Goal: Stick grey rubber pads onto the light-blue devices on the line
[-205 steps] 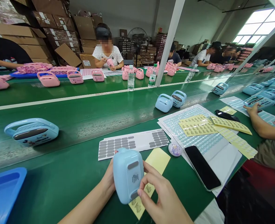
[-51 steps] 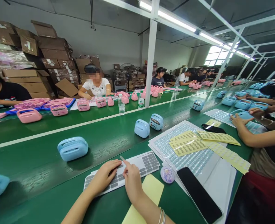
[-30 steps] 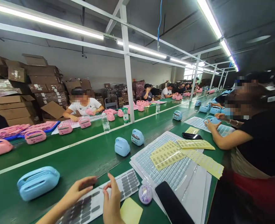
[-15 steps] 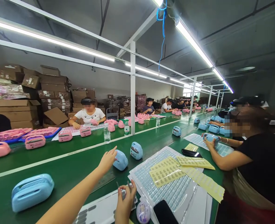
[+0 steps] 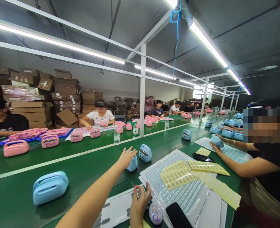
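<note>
Single head view, close above green table [image 5: 82, 167], near-level, facing forward across it

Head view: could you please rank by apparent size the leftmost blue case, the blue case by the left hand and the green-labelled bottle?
Leftmost blue case
Blue case by the left hand, partly hidden
Green-labelled bottle

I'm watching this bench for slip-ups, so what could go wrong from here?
The left hand, fingers spread, is at a blue case close to a printed blue case; a clumsy grasp might knock them together.

The right hand seems to have a thin grey piece, perhaps a sticker, at its fingers; it could crease or catch on the nearby sticker sheet.

A round item sits right by that hand, so it might get pushed into the phone.
</note>
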The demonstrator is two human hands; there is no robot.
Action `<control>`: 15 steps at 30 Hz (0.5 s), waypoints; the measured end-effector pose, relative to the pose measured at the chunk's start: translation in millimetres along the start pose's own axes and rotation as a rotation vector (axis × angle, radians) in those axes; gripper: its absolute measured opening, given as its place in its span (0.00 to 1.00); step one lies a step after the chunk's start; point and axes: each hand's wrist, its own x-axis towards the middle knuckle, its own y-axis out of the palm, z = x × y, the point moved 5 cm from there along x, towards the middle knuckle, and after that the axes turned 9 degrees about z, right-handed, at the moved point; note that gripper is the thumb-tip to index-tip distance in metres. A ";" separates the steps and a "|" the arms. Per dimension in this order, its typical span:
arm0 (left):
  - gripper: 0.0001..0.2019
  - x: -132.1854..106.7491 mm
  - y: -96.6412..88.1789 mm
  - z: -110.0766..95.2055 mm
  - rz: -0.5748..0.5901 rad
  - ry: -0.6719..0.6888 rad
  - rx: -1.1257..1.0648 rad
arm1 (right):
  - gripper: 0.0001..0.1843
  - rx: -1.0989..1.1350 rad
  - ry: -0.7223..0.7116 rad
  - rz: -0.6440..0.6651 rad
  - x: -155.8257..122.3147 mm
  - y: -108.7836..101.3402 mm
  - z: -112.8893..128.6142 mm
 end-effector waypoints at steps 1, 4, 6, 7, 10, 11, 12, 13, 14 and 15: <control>0.31 -0.2 0.7 4.1 -0.007 -0.014 -0.045 | 0.15 0.003 0.008 -0.002 0.2 0.5 -0.3; 0.16 -16.1 -1.6 30.6 -0.093 -0.085 -0.183 | 0.12 0.030 0.036 0.018 1.3 2.6 0.4; 0.10 -37.0 -4.9 54.9 -0.164 -0.154 -0.318 | 0.09 0.060 0.059 0.050 2.5 3.6 3.1; 0.07 -49.8 -6.3 67.4 -0.204 -0.203 -0.395 | 0.09 0.077 0.071 0.067 3.3 3.7 5.0; 0.09 -95.8 -3.7 98.1 -0.362 -0.397 -0.652 | 0.09 0.132 0.113 0.109 5.9 2.6 10.5; 0.13 -112.7 0.7 103.7 -0.418 -0.462 -0.750 | 0.09 0.151 0.126 0.127 6.5 2.6 12.2; 0.17 -129.5 7.1 106.3 -0.466 -0.520 -0.856 | 0.09 0.171 0.136 0.153 6.7 3.0 13.9; 0.19 -145.7 15.3 106.0 -0.498 -0.569 -0.971 | 0.09 0.194 0.142 0.189 6.2 4.1 16.0; 0.22 -160.8 24.5 103.2 -0.518 -0.609 -1.092 | 0.09 0.219 0.143 0.236 5.1 5.6 18.8; 0.23 -174.6 33.8 98.4 -0.531 -0.640 -1.215 | 0.10 0.245 0.140 0.292 3.1 7.3 22.7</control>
